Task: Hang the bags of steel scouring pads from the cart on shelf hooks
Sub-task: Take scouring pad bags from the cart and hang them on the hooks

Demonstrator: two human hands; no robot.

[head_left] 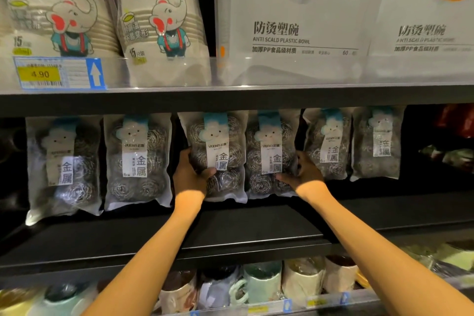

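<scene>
1. The dark shelving (230, 100) fills the view. On the upper board stand large packs reading "ANTI SCALD PLASTIC BOWL" (295, 20) and, at the left, elephant-print cup packs (164, 25) marked "15". A yellow price tag (41, 74) shows 4.90.

2. Under that board hangs a row of six bags of steel scouring pads. The hooks themselves are hidden behind the bag tops. No cart is in view.

3. The third bag (218, 154) is held by the left hand (191, 174): the fingers close around its lower left edge, and the thumb presses on the front.

4. The fourth bag (272, 154) is held by the right hand (304, 173), closed on its lower right corner with the thumb lying across the front.

5. I judge these bags light and soft. The film looks slippery and crinkles, and the wire coils inside give a springy, lumpy body. Holding low only steadies a bag; to set it on a hook, a grip near the top header seems better.

6. Each label has a cloud face, the brand "yunlei", the large characters "金属" and a small "6".
</scene>
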